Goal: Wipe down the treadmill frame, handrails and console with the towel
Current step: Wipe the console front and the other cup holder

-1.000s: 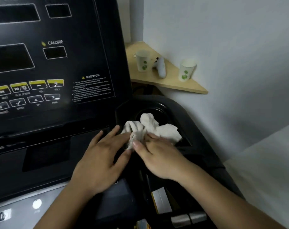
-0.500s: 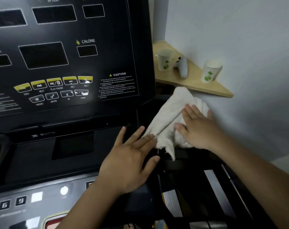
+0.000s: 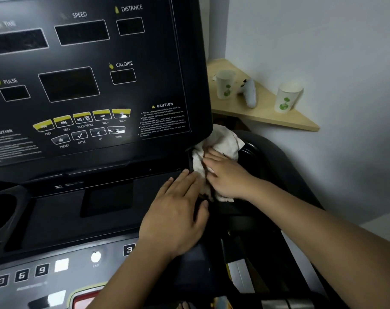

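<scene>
towel [image 3: 226, 142]: white crumpled cloth, pressed at the lower right corner of the glossy black console [image 3: 158, 63].
right hand [image 3: 227, 177]: laid flat on the towel, fingers straight.
left hand [image 3: 178, 212]: spread flat below that corner, nothing held.

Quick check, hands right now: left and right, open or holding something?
Left hand: open, flat on the console, holding nothing.
Right hand: open, fairly straight fingers pressing the towel down beside the console.
</scene>
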